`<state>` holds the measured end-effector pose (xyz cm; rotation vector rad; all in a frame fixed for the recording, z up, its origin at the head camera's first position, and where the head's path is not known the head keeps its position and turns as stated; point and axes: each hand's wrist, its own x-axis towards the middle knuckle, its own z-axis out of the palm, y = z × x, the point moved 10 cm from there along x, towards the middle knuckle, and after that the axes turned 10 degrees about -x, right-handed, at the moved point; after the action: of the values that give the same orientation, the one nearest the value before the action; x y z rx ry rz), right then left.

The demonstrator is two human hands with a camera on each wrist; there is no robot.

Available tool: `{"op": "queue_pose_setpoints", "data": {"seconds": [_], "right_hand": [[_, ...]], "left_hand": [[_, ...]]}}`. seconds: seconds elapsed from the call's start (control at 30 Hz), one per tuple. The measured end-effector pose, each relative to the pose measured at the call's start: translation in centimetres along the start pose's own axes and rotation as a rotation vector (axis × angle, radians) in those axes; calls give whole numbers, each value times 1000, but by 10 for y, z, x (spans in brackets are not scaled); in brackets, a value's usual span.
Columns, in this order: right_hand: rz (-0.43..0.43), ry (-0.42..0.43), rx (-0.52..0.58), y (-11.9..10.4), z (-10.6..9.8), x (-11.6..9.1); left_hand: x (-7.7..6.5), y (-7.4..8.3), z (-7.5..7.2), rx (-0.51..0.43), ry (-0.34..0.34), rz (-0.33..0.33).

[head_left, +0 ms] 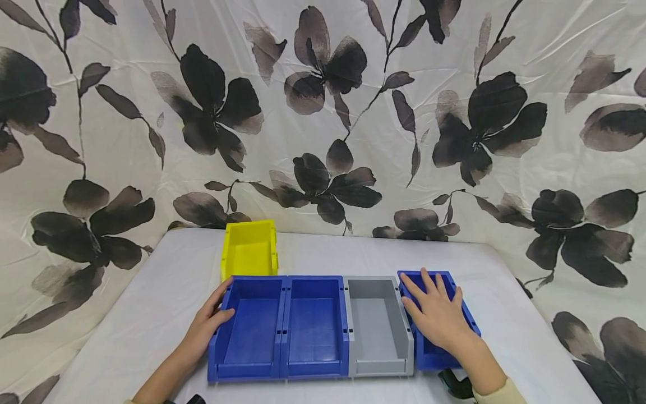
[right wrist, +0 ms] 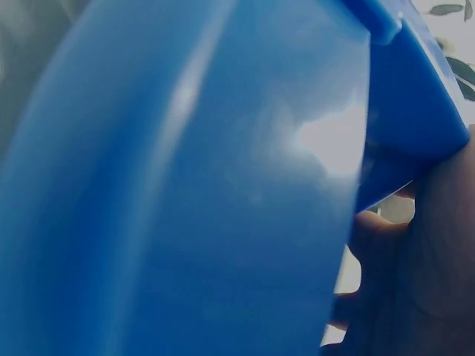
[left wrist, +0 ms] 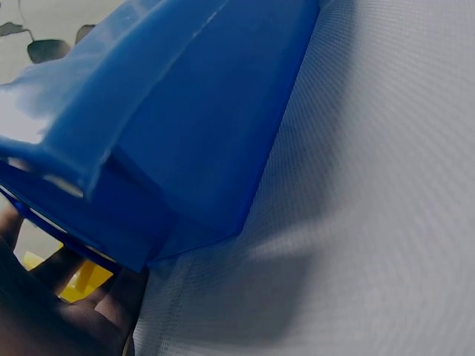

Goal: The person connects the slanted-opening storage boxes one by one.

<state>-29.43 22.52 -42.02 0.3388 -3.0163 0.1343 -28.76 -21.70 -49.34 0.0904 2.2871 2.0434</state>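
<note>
Two blue bins and a grey bin stand side by side in a row in the head view. My left hand holds the left wall of the leftmost blue bin, thumb over its rim and fingers along the outside near the back corner. Beside it stands the second blue bin. At the right end my right hand lies across another blue bin and grips its rims with spread fingers. This bin sits slightly askew beside the grey one, a narrow gap showing at the back. Its inside is partly hidden by the hand.
A yellow bin stands behind the leftmost blue bin, near the back edge of the white-covered table. Floral cloth hangs behind the table. A black object shows beside the right wrist.
</note>
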Motion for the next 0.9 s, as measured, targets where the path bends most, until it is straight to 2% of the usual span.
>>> {"op": "queue_pose_setpoints", "data": {"seconds": [0.9], "right_hand": [[2,9,20,0,8,-1]], "left_hand": [[1,0,0,-1,1,-2]]}}
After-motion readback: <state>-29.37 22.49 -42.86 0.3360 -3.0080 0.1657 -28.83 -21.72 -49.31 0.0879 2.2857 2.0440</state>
